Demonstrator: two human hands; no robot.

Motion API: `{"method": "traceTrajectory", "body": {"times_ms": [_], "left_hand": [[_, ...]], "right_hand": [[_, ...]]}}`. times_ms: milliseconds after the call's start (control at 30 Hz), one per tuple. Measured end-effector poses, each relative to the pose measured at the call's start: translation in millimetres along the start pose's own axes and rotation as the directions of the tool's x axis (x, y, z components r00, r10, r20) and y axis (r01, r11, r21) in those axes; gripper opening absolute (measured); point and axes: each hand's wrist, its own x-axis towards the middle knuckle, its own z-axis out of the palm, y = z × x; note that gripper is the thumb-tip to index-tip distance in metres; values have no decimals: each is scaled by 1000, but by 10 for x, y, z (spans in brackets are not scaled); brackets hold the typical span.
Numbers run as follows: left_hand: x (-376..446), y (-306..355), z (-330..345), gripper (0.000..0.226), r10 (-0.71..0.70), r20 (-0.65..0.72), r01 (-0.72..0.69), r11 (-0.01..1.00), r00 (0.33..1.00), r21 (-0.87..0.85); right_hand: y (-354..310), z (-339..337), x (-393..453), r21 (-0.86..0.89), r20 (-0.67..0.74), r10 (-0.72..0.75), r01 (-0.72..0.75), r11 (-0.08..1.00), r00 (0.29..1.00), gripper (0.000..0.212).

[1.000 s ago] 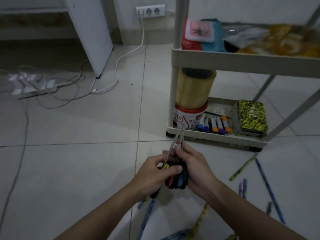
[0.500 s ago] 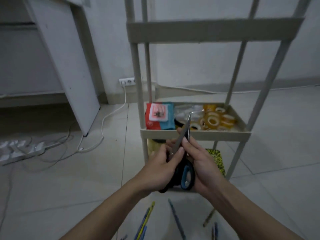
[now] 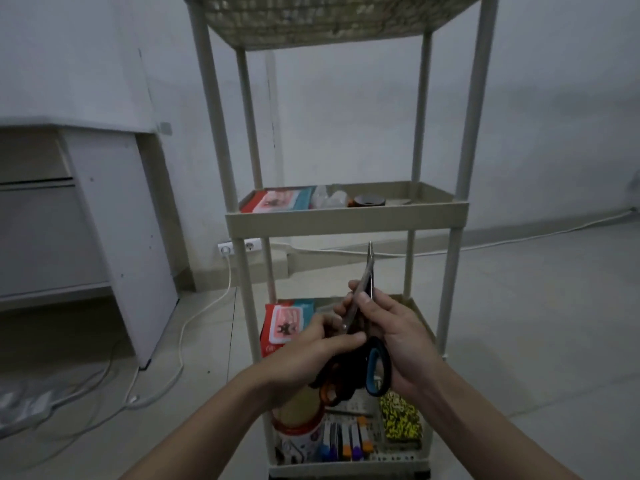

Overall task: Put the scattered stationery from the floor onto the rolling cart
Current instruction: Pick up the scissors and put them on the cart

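Note:
The beige rolling cart (image 3: 346, 220) stands straight ahead with several shelves. My two hands meet in front of its lower shelves and hold two pairs of scissors, blades pointing up. My left hand (image 3: 304, 355) grips the pair with the orange-and-black handle (image 3: 332, 388). My right hand (image 3: 405, 337) grips the pair with the blue-and-black handle (image 3: 375, 368), thumb pressed on its blade. The blade tips reach just under the middle shelf. No floor stationery is in view.
The cart holds a red-and-teal packet (image 3: 280, 200), a tape roll (image 3: 370, 201), markers (image 3: 343, 441) and a yellow-black notebook (image 3: 401, 420). A white cabinet (image 3: 121, 237) stands at left. A white cable (image 3: 204, 313) runs from the wall socket (image 3: 239, 247) towards a power strip (image 3: 24, 407).
The view has tilted up from the floor to the whole cart. Both hands have risen with the scissors, from near the bottom shelf to below the middle shelf. The floor pencils have left view.

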Motion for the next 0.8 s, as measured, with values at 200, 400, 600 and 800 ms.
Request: {"method": "traceTrajectory", "body": {"times_ms": [200, 400, 600, 800], "left_hand": [[33, 315, -68, 69, 55, -80, -47, 995, 995, 90], [52, 533, 80, 49, 158, -85, -156, 987, 984, 26], [119, 801, 22, 50, 291, -170, -256, 945, 942, 202], [294, 1006, -127, 40, 419, -144, -411, 908, 896, 83]], "right_hand": [[-333, 171, 118, 18, 140, -89, 88, 996, 986, 24], [-495, 318, 220, 63, 110, -131, 125, 990, 985, 28], [-723, 301, 322, -33, -18, -293, 292, 956, 956, 21], [-1120, 272, 574, -414, 31, -398, 374, 830, 917, 22]]}}
